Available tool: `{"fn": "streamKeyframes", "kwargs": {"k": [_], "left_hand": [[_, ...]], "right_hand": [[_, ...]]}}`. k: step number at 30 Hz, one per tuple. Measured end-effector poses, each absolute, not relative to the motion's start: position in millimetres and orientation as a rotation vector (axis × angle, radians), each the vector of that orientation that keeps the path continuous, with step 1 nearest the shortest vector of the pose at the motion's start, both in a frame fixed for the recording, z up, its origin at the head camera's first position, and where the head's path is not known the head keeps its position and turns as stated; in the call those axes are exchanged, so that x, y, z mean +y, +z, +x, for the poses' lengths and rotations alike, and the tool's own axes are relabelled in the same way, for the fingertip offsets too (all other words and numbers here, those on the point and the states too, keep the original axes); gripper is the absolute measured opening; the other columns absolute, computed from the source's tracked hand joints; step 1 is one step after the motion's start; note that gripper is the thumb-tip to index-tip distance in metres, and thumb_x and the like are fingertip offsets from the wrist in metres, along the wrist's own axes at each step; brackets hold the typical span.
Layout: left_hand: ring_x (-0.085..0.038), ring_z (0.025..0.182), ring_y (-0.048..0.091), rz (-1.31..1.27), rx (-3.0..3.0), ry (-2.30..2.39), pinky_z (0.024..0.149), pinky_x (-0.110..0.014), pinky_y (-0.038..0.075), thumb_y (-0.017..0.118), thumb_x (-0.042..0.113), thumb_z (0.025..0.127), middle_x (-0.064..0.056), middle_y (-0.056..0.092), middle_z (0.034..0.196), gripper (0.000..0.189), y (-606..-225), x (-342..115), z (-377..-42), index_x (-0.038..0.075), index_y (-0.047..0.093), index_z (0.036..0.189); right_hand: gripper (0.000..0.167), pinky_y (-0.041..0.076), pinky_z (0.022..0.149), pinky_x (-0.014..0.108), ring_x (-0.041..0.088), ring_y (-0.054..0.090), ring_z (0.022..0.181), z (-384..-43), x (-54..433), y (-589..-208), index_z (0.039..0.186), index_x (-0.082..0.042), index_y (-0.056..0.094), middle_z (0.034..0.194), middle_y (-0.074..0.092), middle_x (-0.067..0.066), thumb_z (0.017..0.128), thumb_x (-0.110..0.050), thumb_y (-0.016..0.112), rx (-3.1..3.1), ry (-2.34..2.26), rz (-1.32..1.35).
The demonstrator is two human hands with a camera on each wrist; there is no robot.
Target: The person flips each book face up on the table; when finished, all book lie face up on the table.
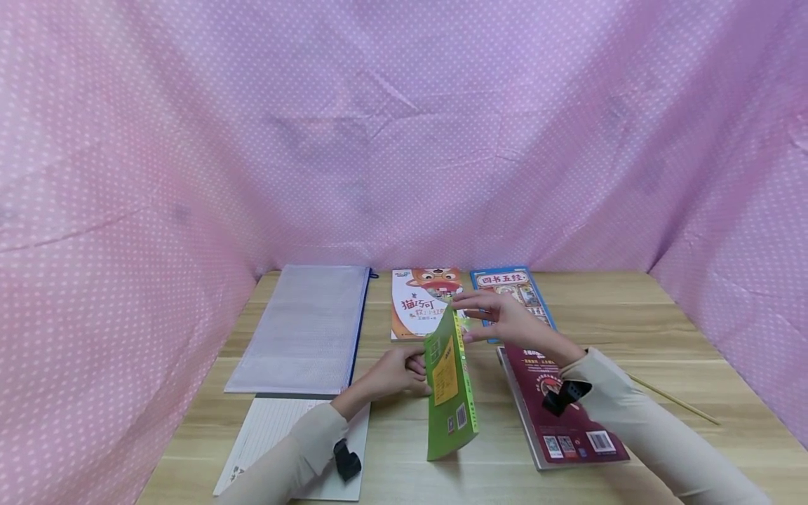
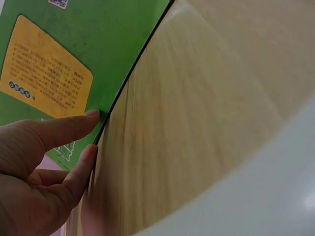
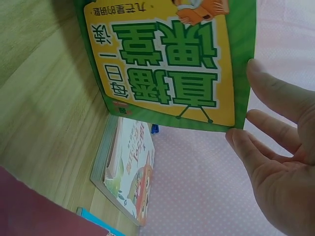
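At the near left of the table point(image 1: 391, 449), a lined pad point(image 1: 278, 417) lies partly hidden under the left sleeve point(image 1: 287, 459). At the near right, the right sleeve point(image 1: 656, 428) covers some of a dark red book point(image 1: 562, 431); a barcode shows, but its top words are hard to read. Between them, a green book point(image 1: 448, 414) stands on edge. The left hand point(image 1: 394, 372) pinches one edge, and the right hand point(image 1: 505, 319) grips the top corner by the spine. Its front says 直播课堂 and 每日一读; the orange box on its back has print too small to read. A thin stick point(image 1: 675, 400) pokes out past the right sleeve. Farther back are a see-through pouch point(image 1: 299, 330), a white book point(image 1: 413, 308) marked 猫巧可, and a blue book point(image 1: 522, 289) marked 四书五经. The green book and right hand block bits of these books. Pink dotted cloth point(image 1: 404, 154) hangs behind.
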State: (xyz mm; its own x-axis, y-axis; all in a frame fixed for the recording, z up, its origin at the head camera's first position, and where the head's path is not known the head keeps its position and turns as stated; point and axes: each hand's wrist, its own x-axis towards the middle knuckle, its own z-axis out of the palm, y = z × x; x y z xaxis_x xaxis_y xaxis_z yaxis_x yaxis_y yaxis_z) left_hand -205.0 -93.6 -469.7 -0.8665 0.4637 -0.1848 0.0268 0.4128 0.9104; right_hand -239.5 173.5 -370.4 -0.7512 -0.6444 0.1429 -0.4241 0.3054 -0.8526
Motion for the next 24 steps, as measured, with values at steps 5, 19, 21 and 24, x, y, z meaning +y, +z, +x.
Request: {"fn": "streamKeyframes", "kwargs": {"k": [5, 19, 21, 24], "left_hand": [[-0.016, 0.093, 0.060, 0.439, 2.238, 1.468, 0.080, -0.023, 0.058, 0.086, 0.002, 0.077, -0.008, 0.062, 0.105, 0.074, -470.5, -88.7, -206.5, -0.004, 0.052, 0.143], [-0.016, 0.093, 0.060, 0.437, 2.220, 1.497, 0.080, -0.022, 0.057, 0.087, 0.002, 0.077, -0.009, 0.062, 0.105, 0.073, -474.4, -85.7, -206.8, -0.005, 0.053, 0.141], [-0.016, 0.094, 0.060, 0.439, 2.217, 1.495, 0.081, -0.023, 0.057, 0.087, 0.003, 0.077, -0.009, 0.063, 0.106, 0.074, -473.5, -86.0, -206.8, -0.005, 0.053, 0.142], [-0.016, 0.096, 0.060, 0.423, 2.200, 1.495, 0.085, -0.026, 0.057, 0.086, 0.004, 0.078, -0.009, 0.063, 0.109, 0.074, -471.4, -86.6, -206.3, -0.004, 0.052, 0.143]], "right_hand": [[0.056, 0.048, 0.111, 0.044, 0.043, 0.046, 0.142, -239.1, 171.7, -369.1, 0.137, 0.002, 0.061, 0.153, 0.047, 0.024, 0.085, -0.006, 0.081, 2.316, -1.454, -0.972], [0.054, 0.049, 0.110, 0.040, 0.042, 0.050, 0.139, -237.1, 169.5, -371.6, 0.137, -0.002, 0.063, 0.150, 0.051, 0.021, 0.087, -0.009, 0.080, 2.369, -1.417, -1.015], [0.053, 0.049, 0.110, 0.041, 0.041, 0.050, 0.139, -236.8, 168.6, -371.8, 0.137, -0.002, 0.063, 0.150, 0.052, 0.020, 0.087, -0.010, 0.080, 2.373, -1.418, -1.017], [0.055, 0.049, 0.110, 0.040, 0.041, 0.050, 0.140, -236.1, 166.4, -372.5, 0.138, 0.000, 0.061, 0.151, 0.051, 0.020, 0.087, -0.010, 0.080, 2.357, -1.441, -1.007]]}}
